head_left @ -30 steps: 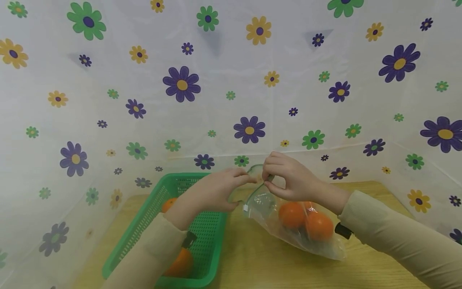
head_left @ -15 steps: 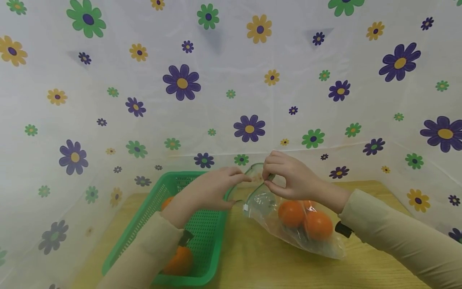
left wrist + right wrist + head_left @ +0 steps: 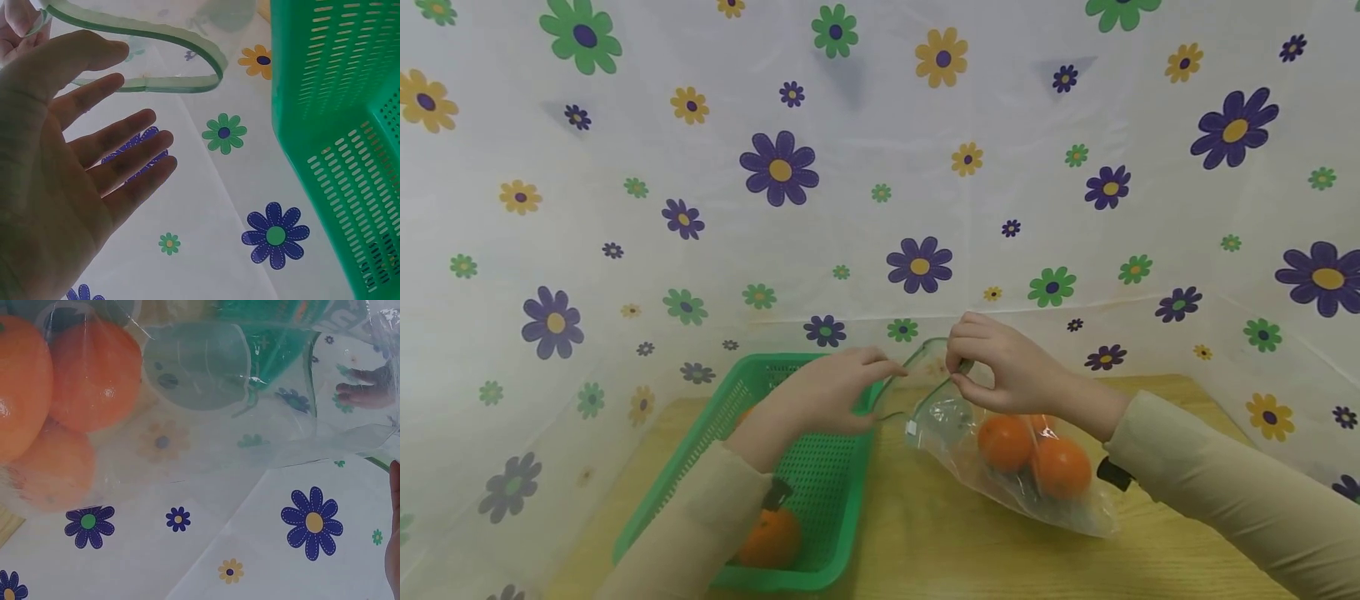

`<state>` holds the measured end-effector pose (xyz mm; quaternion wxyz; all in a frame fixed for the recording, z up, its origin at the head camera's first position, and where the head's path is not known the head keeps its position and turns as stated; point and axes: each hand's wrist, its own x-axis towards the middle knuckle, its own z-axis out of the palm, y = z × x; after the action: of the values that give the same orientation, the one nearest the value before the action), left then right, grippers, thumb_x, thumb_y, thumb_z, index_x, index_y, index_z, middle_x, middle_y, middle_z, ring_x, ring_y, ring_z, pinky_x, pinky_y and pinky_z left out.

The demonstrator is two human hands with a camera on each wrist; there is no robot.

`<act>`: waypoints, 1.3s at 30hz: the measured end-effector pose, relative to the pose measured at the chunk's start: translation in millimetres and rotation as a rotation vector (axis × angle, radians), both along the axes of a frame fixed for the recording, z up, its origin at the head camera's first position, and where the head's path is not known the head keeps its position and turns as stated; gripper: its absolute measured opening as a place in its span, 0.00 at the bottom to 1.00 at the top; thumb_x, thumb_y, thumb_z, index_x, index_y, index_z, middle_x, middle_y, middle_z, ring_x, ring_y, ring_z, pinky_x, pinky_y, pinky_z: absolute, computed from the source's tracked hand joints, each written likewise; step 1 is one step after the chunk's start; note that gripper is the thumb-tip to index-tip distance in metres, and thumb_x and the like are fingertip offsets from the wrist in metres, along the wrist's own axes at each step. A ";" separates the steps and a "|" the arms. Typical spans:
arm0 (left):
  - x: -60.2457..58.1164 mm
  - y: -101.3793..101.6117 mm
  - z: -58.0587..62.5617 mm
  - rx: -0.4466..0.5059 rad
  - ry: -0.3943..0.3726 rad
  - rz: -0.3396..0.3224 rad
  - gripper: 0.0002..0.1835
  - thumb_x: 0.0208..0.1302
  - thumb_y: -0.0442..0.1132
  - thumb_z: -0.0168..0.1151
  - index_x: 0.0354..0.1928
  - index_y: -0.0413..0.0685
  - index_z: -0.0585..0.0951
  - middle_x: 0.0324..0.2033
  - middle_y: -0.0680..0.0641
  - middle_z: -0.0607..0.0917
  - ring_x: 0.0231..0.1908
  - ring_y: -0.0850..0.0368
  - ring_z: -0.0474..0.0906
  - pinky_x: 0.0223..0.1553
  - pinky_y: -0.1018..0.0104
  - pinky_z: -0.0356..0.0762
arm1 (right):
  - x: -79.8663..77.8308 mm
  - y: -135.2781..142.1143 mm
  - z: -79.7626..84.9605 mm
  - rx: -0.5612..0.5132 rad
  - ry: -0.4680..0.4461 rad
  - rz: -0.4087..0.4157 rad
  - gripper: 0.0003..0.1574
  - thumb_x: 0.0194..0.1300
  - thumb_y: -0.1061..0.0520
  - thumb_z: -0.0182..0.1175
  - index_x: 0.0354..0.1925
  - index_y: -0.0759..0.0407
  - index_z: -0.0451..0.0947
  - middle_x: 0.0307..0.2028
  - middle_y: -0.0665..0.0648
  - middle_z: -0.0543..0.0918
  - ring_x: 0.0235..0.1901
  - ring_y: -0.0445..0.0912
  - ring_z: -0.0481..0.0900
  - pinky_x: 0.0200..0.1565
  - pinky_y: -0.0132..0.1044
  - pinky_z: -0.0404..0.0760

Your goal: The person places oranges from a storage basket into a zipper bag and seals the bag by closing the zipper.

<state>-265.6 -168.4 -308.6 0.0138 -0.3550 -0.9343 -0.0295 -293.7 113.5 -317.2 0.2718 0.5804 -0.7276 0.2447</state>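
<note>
A clear zip bag lies on the table with its green-edged mouth held apart, and a white slider sits at one end of the zip. Three oranges are inside it. My right hand pinches the bag's rim between thumb and fingertips. At the other side of the mouth, my left hand hovers over the basket's right side. The left wrist view shows its fingers spread and holding nothing, beside the looped green zip edge.
A green plastic basket stands left of the bag. In it, one orange lies near the front; another is mostly hidden behind the left arm. The wooden table meets a flower-patterned sheet at the back and sides.
My left hand has drawn a little to the left, away from the bag's mouth. The right hand keeps its pinch on the rim, and the bag stays in place.
</note>
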 end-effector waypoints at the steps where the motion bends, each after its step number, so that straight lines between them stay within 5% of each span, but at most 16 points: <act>1: -0.8 -1.6 -0.8 -0.004 0.000 0.003 0.34 0.63 0.39 0.73 0.72 0.55 0.77 0.66 0.47 0.81 0.61 0.50 0.82 0.60 0.52 0.85 | 0.0 0.1 0.3 0.002 -0.004 -0.002 0.09 0.58 0.67 0.65 0.34 0.55 0.79 0.31 0.48 0.79 0.38 0.41 0.74 0.40 0.33 0.79; 15: -16.3 -32.1 -10.3 -0.019 -0.042 0.093 0.35 0.64 0.41 0.73 0.74 0.54 0.75 0.70 0.43 0.78 0.68 0.44 0.79 0.67 0.45 0.81 | -4.6 2.3 4.7 -0.002 0.020 -0.008 0.09 0.55 0.67 0.64 0.34 0.56 0.79 0.31 0.49 0.80 0.38 0.43 0.72 0.40 0.35 0.78; 39: -36.8 -82.9 -23.9 0.009 -0.081 0.210 0.36 0.57 0.38 0.74 0.71 0.48 0.77 0.67 0.37 0.80 0.65 0.37 0.79 0.66 0.39 0.80 | -11.7 7.5 9.4 -0.020 0.006 0.019 0.10 0.55 0.68 0.66 0.35 0.57 0.79 0.32 0.50 0.80 0.38 0.42 0.72 0.40 0.34 0.77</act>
<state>-302.4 -251.4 -332.5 -0.0195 -0.2536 -0.9660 -0.0464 -305.4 121.0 -307.8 0.2774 0.5852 -0.7187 0.2530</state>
